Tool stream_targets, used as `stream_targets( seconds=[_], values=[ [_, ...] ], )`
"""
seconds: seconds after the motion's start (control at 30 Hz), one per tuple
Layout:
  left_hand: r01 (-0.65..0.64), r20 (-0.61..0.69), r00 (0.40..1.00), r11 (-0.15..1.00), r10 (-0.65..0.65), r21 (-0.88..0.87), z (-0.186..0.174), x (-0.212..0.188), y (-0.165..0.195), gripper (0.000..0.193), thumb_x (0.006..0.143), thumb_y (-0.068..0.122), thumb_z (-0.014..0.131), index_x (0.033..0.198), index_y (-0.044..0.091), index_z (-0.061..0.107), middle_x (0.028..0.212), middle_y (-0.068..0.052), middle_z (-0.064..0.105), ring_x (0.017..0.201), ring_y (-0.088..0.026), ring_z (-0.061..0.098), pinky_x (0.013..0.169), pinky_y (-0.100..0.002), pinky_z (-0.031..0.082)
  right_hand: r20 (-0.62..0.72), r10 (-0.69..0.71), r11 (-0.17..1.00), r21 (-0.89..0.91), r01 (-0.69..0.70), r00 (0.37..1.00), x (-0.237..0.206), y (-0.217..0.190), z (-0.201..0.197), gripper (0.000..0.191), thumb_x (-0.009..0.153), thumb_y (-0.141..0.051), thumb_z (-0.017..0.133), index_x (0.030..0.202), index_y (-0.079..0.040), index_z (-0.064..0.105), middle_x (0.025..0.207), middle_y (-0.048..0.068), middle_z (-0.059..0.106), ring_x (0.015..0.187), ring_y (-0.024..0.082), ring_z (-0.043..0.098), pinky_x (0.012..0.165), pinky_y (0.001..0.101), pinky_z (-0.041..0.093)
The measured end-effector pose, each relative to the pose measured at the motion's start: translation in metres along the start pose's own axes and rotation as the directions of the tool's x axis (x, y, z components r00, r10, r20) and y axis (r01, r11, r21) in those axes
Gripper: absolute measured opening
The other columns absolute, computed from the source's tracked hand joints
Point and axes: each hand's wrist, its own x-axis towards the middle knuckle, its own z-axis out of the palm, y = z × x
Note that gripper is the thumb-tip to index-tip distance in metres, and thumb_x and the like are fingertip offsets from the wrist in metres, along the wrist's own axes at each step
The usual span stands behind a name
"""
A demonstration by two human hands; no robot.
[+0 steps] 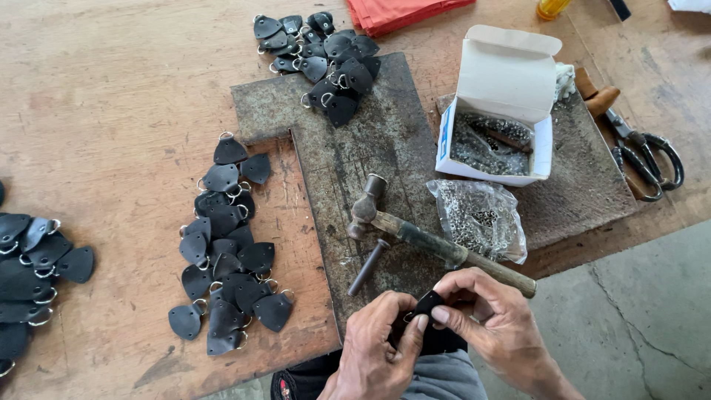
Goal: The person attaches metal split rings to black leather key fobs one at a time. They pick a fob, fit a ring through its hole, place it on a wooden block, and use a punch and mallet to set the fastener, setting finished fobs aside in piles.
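Both hands [437, 330] w/ black leather tab [428, 304]

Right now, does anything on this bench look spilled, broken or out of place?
Nothing spilled. The wooden bench top is worn and chipped along its near edge, and the metal plate is rusty. Both hands, left hand and right hand, pinch one black leather piece.
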Motion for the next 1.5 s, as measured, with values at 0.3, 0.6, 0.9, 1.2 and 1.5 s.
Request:
stream_targets(
  seconds=[0.3, 0.6, 0.9, 1.2, 1.5],
  values=[
    [-0.117, 0.018, 0.993, 0.993, 0.117, -0.023, -0.001, -0.001, -0.008, 0.014, 0.096, 0.006, 0.071, 0.105, -0.001, 0.063, 0.089, -0.012, 0.067, 0.073, -0.02, 0.07, 0.063, -0.031, 0.055, -0.009, -0.186, 0.982, -0.039, 0.185, 0.983, -0.003, 0.004, -0.004, 0.027, 0.085, -0.002, 0.078, 0.11, -0.002, 0.068, 0.098, 0.006, 0.068, 0.09, 0.011, 0.069, 0.077, 0.0252, 0.062],
    [0.159, 0.109, 0.986, 0.917, -0.128, -0.367, 0.0, -0.007, -0.018, 0.013, 0.099, 0.008, 0.07, 0.1, -0.004, 0.066, 0.086, -0.007, 0.07, 0.074, -0.009, 0.068, 0.064, -0.024, 0.057, 0.022, -0.7, 0.621, -0.475, 0.623, 0.714, -0.002, -0.017, 0.012, 0.025, 0.083, -0.011, 0.081, 0.106, -0.012, 0.071, 0.107, 0.005, 0.068, 0.097, 0.016, 0.071, 0.079, 0.0264, 0.061],
    [0.293, 0.222, 0.956, 0.673, -0.192, -0.679, 0.003, -0.012, -0.034, 0.016, 0.101, 0.008, 0.069, 0.108, -0.006, 0.067, 0.09, -0.008, 0.072, 0.08, -0.011, 0.069, 0.072, -0.026, 0.057, 0.006, -0.497, 0.821, -0.321, 0.472, 0.868, -0.006, -0.027, 0.013, 0.022, 0.083, -0.006, 0.082, 0.104, -0.011, 0.076, 0.108, 0.007, 0.07, 0.088, 0.014, 0.075, 0.072, 0.0243, 0.065],
    [0.377, 0.272, 0.925, 0.572, -0.264, -0.728, 0.0, -0.013, -0.041, 0.02, 0.098, 0.01, 0.07, 0.108, -0.008, 0.07, 0.088, -0.01, 0.074, 0.076, -0.013, 0.069, 0.071, -0.027, 0.058, -0.004, -0.52, 0.794, -0.37, 0.482, 0.854, -0.007, -0.034, 0.021, 0.023, 0.082, -0.004, 0.082, 0.104, -0.007, 0.074, 0.11, 0.009, 0.068, 0.089, 0.013, 0.075, 0.073, 0.0234, 0.066],
    [0.347, 0.178, 0.931, 0.617, -0.32, -0.706, 0.004, -0.012, -0.035, 0.019, 0.096, 0.007, 0.072, 0.108, -0.009, 0.072, 0.085, -0.014, 0.075, 0.076, -0.018, 0.074, 0.068, -0.029, 0.061, -0.027, -0.565, 0.773, -0.365, 0.518, 0.824, -0.001, -0.014, 0.02, 0.013, 0.084, -0.005, 0.08, 0.097, -0.008, 0.079, 0.115, 0.008, 0.068, 0.093, 0.012, 0.073, 0.077, 0.0235, 0.065]
  ],
)
